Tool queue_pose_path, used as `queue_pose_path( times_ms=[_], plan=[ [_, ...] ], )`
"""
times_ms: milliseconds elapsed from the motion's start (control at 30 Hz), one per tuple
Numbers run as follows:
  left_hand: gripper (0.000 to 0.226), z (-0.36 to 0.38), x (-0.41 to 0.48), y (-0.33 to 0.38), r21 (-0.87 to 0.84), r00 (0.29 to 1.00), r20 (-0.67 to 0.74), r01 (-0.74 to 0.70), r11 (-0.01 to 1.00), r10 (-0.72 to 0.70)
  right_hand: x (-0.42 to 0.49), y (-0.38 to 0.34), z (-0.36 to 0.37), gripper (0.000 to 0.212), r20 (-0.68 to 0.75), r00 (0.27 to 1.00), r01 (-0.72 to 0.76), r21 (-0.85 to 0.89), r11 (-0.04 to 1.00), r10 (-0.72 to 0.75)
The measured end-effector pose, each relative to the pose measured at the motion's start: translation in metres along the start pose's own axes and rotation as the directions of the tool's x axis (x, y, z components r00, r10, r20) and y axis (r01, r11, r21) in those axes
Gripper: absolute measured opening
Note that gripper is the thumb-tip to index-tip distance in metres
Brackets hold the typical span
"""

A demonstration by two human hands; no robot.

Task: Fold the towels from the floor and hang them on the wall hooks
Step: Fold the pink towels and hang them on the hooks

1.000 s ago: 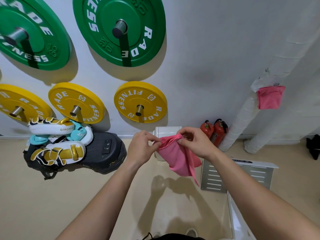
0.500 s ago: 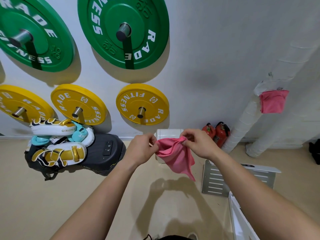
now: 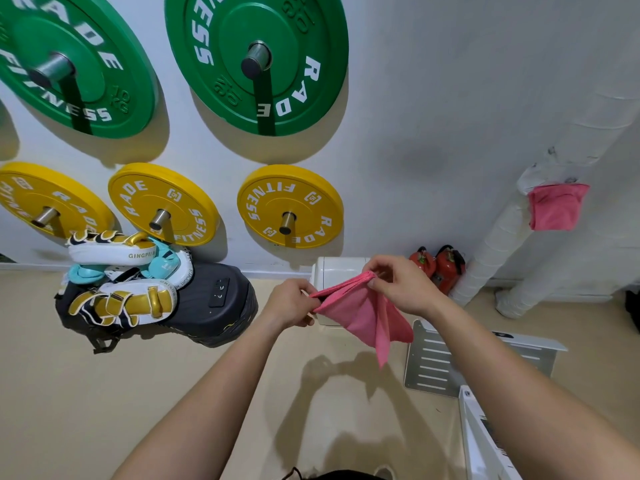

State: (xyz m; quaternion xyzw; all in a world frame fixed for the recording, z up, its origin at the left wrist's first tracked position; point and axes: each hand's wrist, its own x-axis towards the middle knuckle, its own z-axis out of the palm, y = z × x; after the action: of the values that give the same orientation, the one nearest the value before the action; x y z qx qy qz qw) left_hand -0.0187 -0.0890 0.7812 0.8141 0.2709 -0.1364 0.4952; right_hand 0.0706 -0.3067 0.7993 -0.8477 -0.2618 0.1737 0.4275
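Both corners of towel hidden under left hand, right hand

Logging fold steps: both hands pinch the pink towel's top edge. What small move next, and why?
Likely bring the left hand across to the right hand, folding the pink towel in half: it hangs stretched between them, lower corners loose and uneven.

We see a bright, evenly lit scene, with the light coming from overhead. The round green rubber weight plates throw soft shadows just below themselves on the white painted wall, and the pink cloth towel casts a blurred grey one on the smooth beige floor. Focus is crisp at the centre; the wide lens bends the white wrapped pipe at the right edge.
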Motion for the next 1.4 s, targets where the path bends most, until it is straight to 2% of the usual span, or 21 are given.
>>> queue_pose_path(
  times_ms=[67, 167, 267, 400, 500, 567, 633, 767, 900, 1067, 1133, 1200, 1233, 1267, 1367, 1400],
  plan=[
    [0.013, -0.007, 0.003, 0.005, -0.087, 0.998, 0.016, 0.057, 0.995, -0.056, -0.001, 0.008, 0.002, 0.017, 0.007, 0.998, -0.068, -0.15, 0.986, 0.07],
    [0.022, -0.01, 0.002, 0.016, -0.074, 0.997, 0.081, 0.014, 0.997, -0.008, -0.003, 0.013, 0.011, 0.02, 0.047, 0.989, -0.126, -0.259, 0.958, 0.142],
    [0.02, -0.009, 0.001, 0.021, 0.046, 0.993, 0.095, -0.074, 0.996, 0.069, -0.004, 0.008, 0.018, 0.017, 0.048, 0.992, -0.109, -0.202, 0.973, 0.121],
    [0.018, -0.014, 0.0, 0.015, 0.014, 0.991, 0.095, -0.097, 0.995, 0.095, -0.002, 0.004, 0.013, 0.012, -0.011, 0.989, -0.149, -0.082, 0.985, 0.149],
    [0.044, -0.011, -0.008, 0.01, 0.043, 0.973, 0.178, -0.155, 0.987, 0.145, -0.001, 0.001, 0.008, 0.011, -0.049, 0.988, -0.147, -0.025, 0.989, 0.145],
    [0.051, -0.005, -0.011, 0.009, 0.158, 0.965, 0.134, -0.244, 0.957, 0.224, -0.001, -0.004, 0.007, 0.01, -0.062, 0.988, -0.137, 0.028, 0.99, 0.139],
    [0.038, 0.0, -0.009, 0.01, 0.238, 0.947, 0.011, -0.314, 0.919, 0.32, -0.001, -0.009, 0.008, 0.011, -0.06, 0.99, -0.121, 0.071, 0.99, 0.125],
    [0.016, -0.004, -0.006, 0.013, 0.186, 0.908, -0.214, -0.324, 0.928, 0.36, 0.002, -0.009, 0.004, 0.01, -0.103, 0.988, -0.117, 0.028, 0.993, 0.119],
    [0.013, -0.008, -0.012, 0.024, -0.038, 0.912, -0.21, -0.368, 0.929, 0.353, 0.004, -0.012, -0.003, 0.015, -0.147, 0.984, -0.111, -0.062, 0.992, 0.101],
    [0.018, 0.001, -0.01, 0.031, -0.225, 0.947, -0.213, -0.286, 0.931, 0.24, 0.012, -0.025, -0.002, 0.015, -0.178, 0.976, -0.102, 0.127, 0.987, 0.123],
    [0.024, 0.005, -0.011, 0.031, -0.231, 0.958, -0.141, -0.275, 0.933, 0.248, 0.014, -0.028, -0.003, 0.013, -0.158, 0.982, -0.085, 0.102, 0.991, 0.1],
    [0.043, 0.01, -0.013, 0.03, -0.192, 0.957, -0.05, -0.29, 0.937, 0.286, 0.015, -0.029, -0.003, 0.012, -0.14, 0.988, -0.059, 0.057, 0.997, 0.067],
    [0.049, 0.013, -0.013, 0.028, -0.159, 0.951, -0.047, -0.31, 0.937, 0.306, 0.015, -0.028, -0.004, 0.011, -0.135, 0.99, -0.046, 0.038, 0.998, 0.051],
    [0.046, 0.013, -0.012, 0.027, -0.122, 0.941, -0.087, -0.337, 0.934, 0.328, 0.015, -0.028, -0.005, 0.011, -0.132, 0.991, -0.027, 0.009, 1.0, 0.028],
    [0.012, 0.005, -0.006, 0.024, -0.032, 0.884, -0.28, -0.398, 0.917, 0.374, 0.013, -0.021, -0.013, 0.009, -0.155, 0.988, -0.02, -0.096, 0.995, 0.005],
    [0.007, 0.002, -0.006, 0.023, -0.015, 0.869, -0.31, -0.41, 0.912, 0.386, 0.012, -0.02, -0.015, 0.009, -0.17, 0.985, -0.034, -0.1, 0.994, 0.016]
  ],
)
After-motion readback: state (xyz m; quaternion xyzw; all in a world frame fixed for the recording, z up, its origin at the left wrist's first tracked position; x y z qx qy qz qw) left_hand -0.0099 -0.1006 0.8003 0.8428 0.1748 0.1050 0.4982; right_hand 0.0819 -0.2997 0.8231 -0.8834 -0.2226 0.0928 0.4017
